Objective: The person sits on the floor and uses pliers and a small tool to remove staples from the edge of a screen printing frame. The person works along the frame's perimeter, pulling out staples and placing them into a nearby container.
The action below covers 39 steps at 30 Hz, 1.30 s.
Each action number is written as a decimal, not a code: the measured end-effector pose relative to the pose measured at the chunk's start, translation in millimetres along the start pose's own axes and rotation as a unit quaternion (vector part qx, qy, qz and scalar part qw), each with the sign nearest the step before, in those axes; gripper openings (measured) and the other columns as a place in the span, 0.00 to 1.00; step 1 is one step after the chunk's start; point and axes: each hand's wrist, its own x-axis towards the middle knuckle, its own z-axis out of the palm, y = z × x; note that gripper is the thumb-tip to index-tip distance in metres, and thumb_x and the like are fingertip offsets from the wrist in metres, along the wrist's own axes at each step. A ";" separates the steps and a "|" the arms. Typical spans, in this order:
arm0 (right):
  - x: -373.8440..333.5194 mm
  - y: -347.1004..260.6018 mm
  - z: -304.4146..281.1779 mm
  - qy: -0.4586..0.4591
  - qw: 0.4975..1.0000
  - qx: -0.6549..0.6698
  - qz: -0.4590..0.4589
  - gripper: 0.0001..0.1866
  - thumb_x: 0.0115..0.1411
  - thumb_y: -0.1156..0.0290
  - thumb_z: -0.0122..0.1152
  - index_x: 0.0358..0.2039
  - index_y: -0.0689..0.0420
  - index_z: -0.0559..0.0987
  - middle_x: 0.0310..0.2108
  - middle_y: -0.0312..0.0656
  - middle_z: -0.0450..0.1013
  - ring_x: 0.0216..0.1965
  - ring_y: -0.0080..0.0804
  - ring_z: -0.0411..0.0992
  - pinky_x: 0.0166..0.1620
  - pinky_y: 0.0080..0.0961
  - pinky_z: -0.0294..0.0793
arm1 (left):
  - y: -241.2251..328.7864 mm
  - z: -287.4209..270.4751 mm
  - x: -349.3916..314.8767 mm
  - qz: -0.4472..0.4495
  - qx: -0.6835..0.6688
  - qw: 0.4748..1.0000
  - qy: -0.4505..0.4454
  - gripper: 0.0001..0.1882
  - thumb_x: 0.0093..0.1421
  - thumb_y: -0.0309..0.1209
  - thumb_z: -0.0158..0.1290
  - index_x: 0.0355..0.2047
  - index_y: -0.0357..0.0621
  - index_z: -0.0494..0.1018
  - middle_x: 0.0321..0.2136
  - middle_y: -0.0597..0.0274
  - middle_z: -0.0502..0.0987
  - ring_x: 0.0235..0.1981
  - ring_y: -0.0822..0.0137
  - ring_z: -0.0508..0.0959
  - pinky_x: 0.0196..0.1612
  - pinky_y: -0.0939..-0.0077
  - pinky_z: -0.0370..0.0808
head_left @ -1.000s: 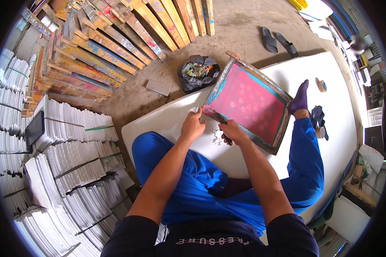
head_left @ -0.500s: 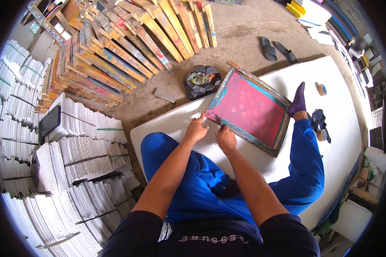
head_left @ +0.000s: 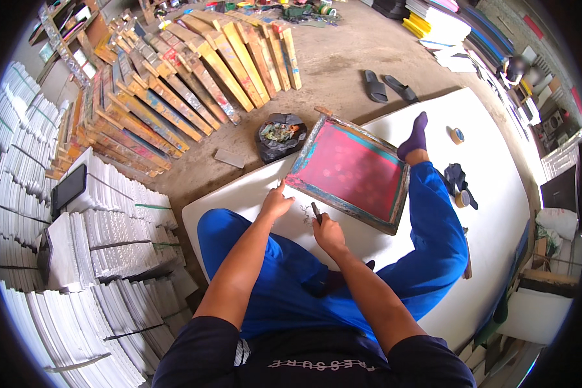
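The frame (head_left: 340, 205) lies on the white board (head_left: 495, 174), my left hand (head_left: 277, 204) at the frame's corner, grip unclear; my right hand (head_left: 330, 233) grips a dark tool (head_left: 315, 211) that, slipping, could tear the mesh (head_left: 352, 171).

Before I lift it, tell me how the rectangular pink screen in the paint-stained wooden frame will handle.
The thick wooden frame should barely flex; the pink screen, stretched flat across it and thin-looking, could puncture easily.
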 end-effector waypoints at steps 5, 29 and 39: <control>-9.9 -0.7 0.9 -0.006 1.000 0.024 -0.011 0.22 0.66 0.54 0.56 0.39 0.65 0.76 0.29 0.64 0.78 0.35 0.65 0.78 0.41 0.56 0.77 | 1.4 -1.6 -3.0 -0.024 -0.042 0.999 -0.021 0.45 0.56 0.41 0.63 0.71 0.47 0.56 0.43 0.42 0.78 0.45 0.51 0.80 0.50 0.63 0.75; 29.2 24.5 -13.3 -0.336 0.854 0.368 0.151 0.22 0.67 0.53 0.59 0.48 0.61 0.73 0.36 0.45 0.78 0.34 0.36 0.80 0.31 0.35 0.80 | 21.5 7.1 -40.1 -0.150 -0.172 0.963 -0.141 0.17 0.59 0.43 0.64 0.31 0.39 0.80 0.23 0.67 0.76 0.21 0.74 0.70 0.25 0.75 0.66; 90.5 3.1 -37.4 -0.353 0.828 0.402 0.169 0.22 0.70 0.56 0.54 0.50 0.65 0.70 0.37 0.51 0.77 0.34 0.43 0.81 0.33 0.43 0.84 | 15.9 13.2 -24.5 -0.125 -0.154 0.980 0.003 0.25 0.61 0.50 0.59 0.25 0.38 0.83 0.18 0.59 0.78 0.21 0.68 0.75 0.28 0.68 0.70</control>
